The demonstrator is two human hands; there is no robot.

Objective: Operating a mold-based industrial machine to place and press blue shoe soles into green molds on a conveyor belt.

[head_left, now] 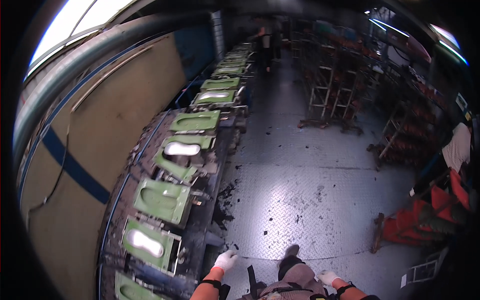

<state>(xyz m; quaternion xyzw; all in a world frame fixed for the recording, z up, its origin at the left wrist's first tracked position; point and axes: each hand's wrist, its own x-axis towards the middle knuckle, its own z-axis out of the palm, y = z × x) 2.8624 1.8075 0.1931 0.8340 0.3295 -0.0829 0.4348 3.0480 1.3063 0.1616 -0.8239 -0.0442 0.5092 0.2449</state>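
Moulds point(162, 200), green, lie in a row on long dark desk point(201, 220), running from 7 o'clock via 9 up to 12, where they get small & dim. Nearest to L hand point(226, 260) is mould at approx 7-8 o'clock w/ bright white sole point(145, 243) lying in it; 2nd white sole shows in a mould at 9, another further up nr 11. L hand, white-gloved, is at 6 o'clock, near desk edge, apart from moulds; fingers look part-curled, can't tell if tips meet. R hand point(328, 278), white-gloved too, at 5 o'clock beside wearer's body point(295, 280); too small to tell if fingers are apart or together. Shoe point(292, 250) nr 5, ahead of body. Floor point(300, 195) = silver tread metal w/ dark scraps point(227, 192) along desk. Tan wall point(105, 110) w/ blue stripe point(75, 167) at 9, thick pipe point(80, 65) at 10. Racks point(330, 95) at 1 to 3, red pieces point(425, 220) at 4. Worker point(456, 147) in pale top at 3, another person point(265, 42), dim, far off at 12
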